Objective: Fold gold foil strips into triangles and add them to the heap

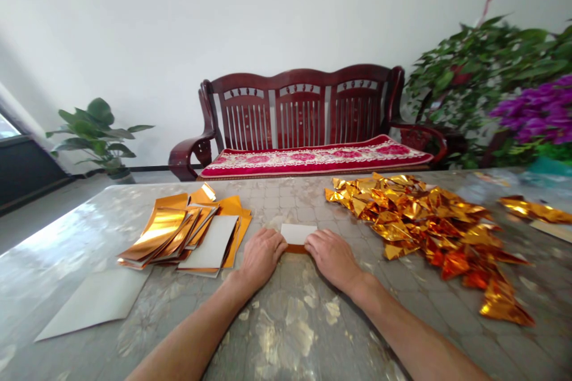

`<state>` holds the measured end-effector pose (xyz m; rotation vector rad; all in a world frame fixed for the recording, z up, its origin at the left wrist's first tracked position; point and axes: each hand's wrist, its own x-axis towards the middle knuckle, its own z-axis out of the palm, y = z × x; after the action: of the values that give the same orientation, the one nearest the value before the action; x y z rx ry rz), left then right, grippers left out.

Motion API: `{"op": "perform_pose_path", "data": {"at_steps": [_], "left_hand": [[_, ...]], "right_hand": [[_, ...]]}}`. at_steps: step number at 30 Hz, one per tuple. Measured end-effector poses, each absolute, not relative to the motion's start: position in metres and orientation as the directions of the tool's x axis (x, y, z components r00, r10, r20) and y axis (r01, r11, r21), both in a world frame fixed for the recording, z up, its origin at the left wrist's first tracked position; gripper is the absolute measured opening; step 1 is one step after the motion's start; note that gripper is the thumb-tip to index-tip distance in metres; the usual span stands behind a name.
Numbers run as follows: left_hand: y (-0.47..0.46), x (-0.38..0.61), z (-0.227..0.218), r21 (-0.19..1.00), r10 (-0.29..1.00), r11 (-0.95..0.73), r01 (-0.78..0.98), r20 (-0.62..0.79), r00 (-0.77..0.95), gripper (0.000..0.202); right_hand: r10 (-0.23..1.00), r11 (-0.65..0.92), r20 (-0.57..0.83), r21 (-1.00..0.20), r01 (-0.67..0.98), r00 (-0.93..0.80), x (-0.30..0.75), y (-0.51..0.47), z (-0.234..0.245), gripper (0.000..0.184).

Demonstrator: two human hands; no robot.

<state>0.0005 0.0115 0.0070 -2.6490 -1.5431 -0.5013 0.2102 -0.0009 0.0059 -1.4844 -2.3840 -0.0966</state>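
A small sheet of gold foil paper (298, 233) lies on the table, white side up, with a gold strip folded along its near edge. My left hand (264, 251) grips the left end of that fold, fingers closed. At the right end, the closed fingers of my right hand (331, 256) hold the same edge. To the left is a loose stack of gold foil sheets (167, 229), some showing their white backs. Over on the right spreads a heap of folded gold foil pieces (415, 214), pointed and shiny.
A single pale sheet (96, 300) lies at the table's left. The patterned table (286, 321) carries clear plastic (491, 181) at the back right. Beyond it stand a wooden bench (299, 107), a potted plant (100, 137) and purple flowers (540, 110).
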Motion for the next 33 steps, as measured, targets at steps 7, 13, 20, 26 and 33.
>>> {"op": "perform_pose_path", "data": {"at_steps": [7,13,20,26,33], "left_hand": [[0.0138,0.0014,0.0082,0.206,0.916,-0.375,0.904,0.235,0.326,0.03],[0.0155,0.003,0.0076,0.154,0.925,-0.337,0.929,0.236,0.296,0.033],[0.0176,0.0046,0.0075,0.089,0.919,-0.336,0.938,0.249,0.305,0.035],[0.0195,0.0049,0.0039,0.036,0.91,-0.338,0.941,0.268,0.316,0.033],[0.0155,0.0072,0.0038,0.071,0.89,-0.346,0.935,0.341,0.303,0.016]], "right_hand": [[0.877,0.438,0.275,-0.117,0.891,-0.394,0.2089,0.003,0.0046,0.011],[0.89,0.419,0.249,-0.115,0.901,-0.382,0.207,0.0037,0.0056,0.011],[0.89,0.414,0.255,-0.107,0.904,-0.378,0.205,0.0044,0.0043,0.009],[0.907,0.382,0.236,-0.12,0.916,-0.347,0.2032,0.0055,0.0048,0.009],[0.871,0.4,0.334,-0.051,0.915,-0.362,0.2062,0.0024,0.0067,0.008]]}}
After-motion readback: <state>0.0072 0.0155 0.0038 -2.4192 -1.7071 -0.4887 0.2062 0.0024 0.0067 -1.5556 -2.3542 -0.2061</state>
